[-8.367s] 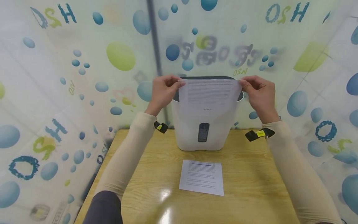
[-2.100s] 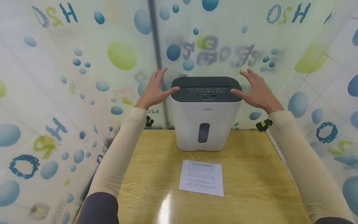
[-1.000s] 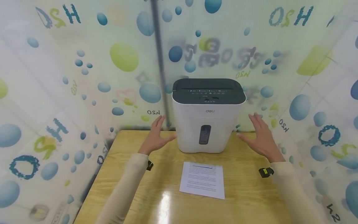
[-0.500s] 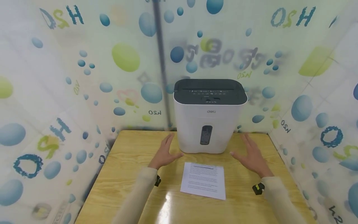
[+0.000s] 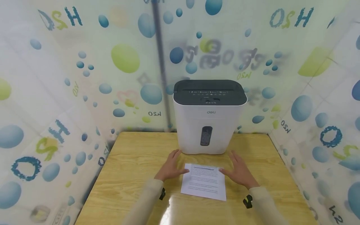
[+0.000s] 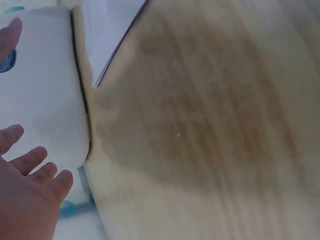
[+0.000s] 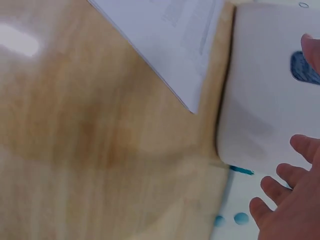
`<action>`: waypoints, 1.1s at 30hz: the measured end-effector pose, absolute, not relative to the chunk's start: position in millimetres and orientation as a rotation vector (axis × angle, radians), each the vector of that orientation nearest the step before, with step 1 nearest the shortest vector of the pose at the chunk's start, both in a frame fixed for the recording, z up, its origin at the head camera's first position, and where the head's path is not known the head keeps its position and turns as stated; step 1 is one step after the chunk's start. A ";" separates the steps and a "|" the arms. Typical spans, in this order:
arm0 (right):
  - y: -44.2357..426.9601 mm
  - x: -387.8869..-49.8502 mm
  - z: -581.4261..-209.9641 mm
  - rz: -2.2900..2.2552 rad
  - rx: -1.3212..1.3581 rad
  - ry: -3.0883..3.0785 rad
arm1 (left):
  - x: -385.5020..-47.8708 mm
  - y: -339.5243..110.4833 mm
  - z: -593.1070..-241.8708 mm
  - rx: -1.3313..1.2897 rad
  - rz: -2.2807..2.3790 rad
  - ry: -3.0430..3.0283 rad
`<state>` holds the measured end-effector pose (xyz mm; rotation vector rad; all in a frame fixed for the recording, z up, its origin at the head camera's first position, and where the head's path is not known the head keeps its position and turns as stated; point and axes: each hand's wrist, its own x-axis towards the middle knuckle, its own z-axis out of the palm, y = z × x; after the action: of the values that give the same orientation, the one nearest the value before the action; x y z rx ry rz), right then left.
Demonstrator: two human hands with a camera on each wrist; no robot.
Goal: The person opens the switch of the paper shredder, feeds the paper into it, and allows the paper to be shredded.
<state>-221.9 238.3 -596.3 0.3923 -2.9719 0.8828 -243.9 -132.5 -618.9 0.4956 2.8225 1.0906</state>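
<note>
A printed sheet of paper (image 5: 204, 182) lies flat on the wooden table, text side up. My left hand (image 5: 171, 168) is at its far left corner, fingers straight and spread, with the thumb over or beside the paper's edge. On the other side my right hand (image 5: 239, 171) mirrors it, its thumb by the far right corner. Whether either thumb touches the paper I cannot tell. Behind the paper stands a white paper shredder (image 5: 194, 125) with a dark slotted top. Both wrist views show spread fingers in front of the shredder's white body (image 6: 45, 110), holding nothing.
The wooden table (image 5: 135, 153) reaches back to a curtain-like wall (image 5: 123, 93) printed with blue and green dots. Similar patterned walls flank it left and right. The shredder stands near the table's back edge.
Earlier both hands pinched another sheet at the shredder's top; that sheet later disappears from view, hands open there. Since then both hands have come down and inward to the paper on the table.
</note>
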 end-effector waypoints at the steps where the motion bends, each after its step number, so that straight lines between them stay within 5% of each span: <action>1: 235.3 -220.5 -600.5 0.878 0.395 -2.980 | -243.0 -132.0 -622.5 0.516 1.086 2.819; 19: 199.1 -192.3 -643.8 0.791 0.513 -3.129 | -217.0 -102.6 -645.7 0.802 0.771 2.800; 33: 194.6 -183.2 -658.4 0.683 0.443 -3.108 | -208.9 -102.6 -656.6 0.765 0.672 2.770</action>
<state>-183.2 194.6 -658.4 0.4428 -3.1082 0.6835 -208.9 -102.6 -656.6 0.7647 2.7702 0.6721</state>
